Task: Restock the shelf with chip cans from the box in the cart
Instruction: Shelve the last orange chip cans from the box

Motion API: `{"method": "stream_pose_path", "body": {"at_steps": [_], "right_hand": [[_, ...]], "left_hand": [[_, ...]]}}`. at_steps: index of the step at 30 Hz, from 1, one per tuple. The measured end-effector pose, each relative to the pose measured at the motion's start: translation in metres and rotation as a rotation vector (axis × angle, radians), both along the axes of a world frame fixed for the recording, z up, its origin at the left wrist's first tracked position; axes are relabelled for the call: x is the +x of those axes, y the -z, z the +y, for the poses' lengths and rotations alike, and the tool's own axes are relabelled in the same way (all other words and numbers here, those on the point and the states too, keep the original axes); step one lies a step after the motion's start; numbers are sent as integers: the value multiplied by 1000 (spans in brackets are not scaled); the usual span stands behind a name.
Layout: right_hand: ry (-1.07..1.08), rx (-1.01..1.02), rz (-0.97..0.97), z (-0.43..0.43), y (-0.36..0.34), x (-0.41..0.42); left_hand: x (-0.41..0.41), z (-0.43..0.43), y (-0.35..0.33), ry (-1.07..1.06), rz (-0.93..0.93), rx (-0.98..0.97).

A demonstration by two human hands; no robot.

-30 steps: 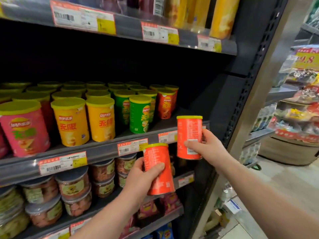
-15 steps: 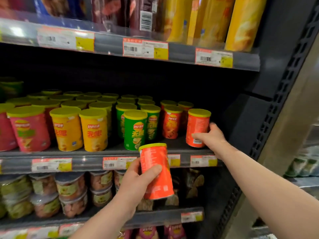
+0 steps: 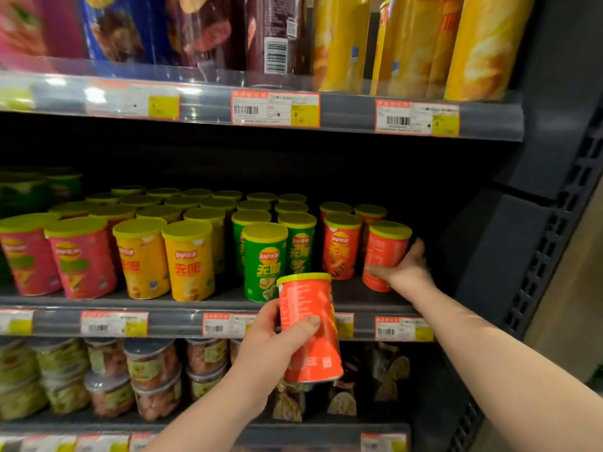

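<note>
Both arms are bare and raised in front of the person. The left forearm comes up from below, wrist bent slightly back, and the left hand grips a red can at its middle, thumb laid across the front, fingers hidden behind. The right forearm stretches farther forward and higher. The right hand cups a second can low down, fingers curled across its front, thumb up along its far side.

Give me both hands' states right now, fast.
Left hand: closed round a yellow-lidded orange cylindrical chip can, held in front of the shelf.
Right hand: closed round the rightmost orange yellow-lidded can, which stands on that shelf.
</note>
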State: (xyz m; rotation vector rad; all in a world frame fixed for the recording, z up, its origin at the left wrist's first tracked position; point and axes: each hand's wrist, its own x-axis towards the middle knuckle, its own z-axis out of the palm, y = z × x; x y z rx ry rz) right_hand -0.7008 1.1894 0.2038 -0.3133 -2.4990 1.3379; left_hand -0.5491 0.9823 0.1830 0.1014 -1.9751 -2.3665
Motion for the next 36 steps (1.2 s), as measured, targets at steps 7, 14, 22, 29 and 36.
{"method": "stream_pose_path", "body": {"at_steps": [7, 14, 22, 29, 36], "right_hand": [[-4, -15, -44, -4, -4, -10], [-49, -72, -67, -3, 0, -16], [-51, -91, -40, -2, 2, -18], [-15, -95, -21, -2, 3, -20], [-60, -74, -42, 4, 4, -21]], "left_hand": [[-16, -2, -5, 43, 2, -3], [-26, -8, -7, 91, 15, 3], [-36, -12, -5, 153, 31, 20], [-40, -16, 0, 156, 24, 35], [-43, -18, 5, 150, 21, 34]]}}
